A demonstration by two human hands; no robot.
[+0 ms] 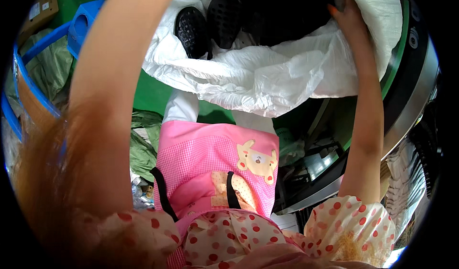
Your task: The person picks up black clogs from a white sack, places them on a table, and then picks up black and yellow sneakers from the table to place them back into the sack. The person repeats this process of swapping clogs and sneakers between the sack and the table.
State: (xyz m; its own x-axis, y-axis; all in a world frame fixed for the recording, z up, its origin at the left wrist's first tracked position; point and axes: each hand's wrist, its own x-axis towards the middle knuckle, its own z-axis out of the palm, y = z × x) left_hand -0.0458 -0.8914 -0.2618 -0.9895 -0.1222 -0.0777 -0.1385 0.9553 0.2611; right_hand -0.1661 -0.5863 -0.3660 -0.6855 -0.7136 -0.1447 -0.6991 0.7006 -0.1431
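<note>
A large white woven sack (267, 80) lies wide-mouthed at the top of the head view, its crumpled rim sagging toward me. Inside it are a black studded shoe sole (191, 32) and a second dark sole (224, 18) next to it. The rest of the sack's inside is a black mass whose shapes I cannot make out. At the sack's right side, my right hand (351, 18) has its thumb and fingers closed on the white material. My left forearm reaches up past the sack's left side, and the hand lies beyond the top edge.
To the left stand a blue tubular frame (40, 94) and a blue block (83, 25) with a round hole. A cardboard box (43, 8) sits behind them. Green sacks (146, 149) lie on the green floor. A dark machine with a metal edge (416, 106) curves along the right.
</note>
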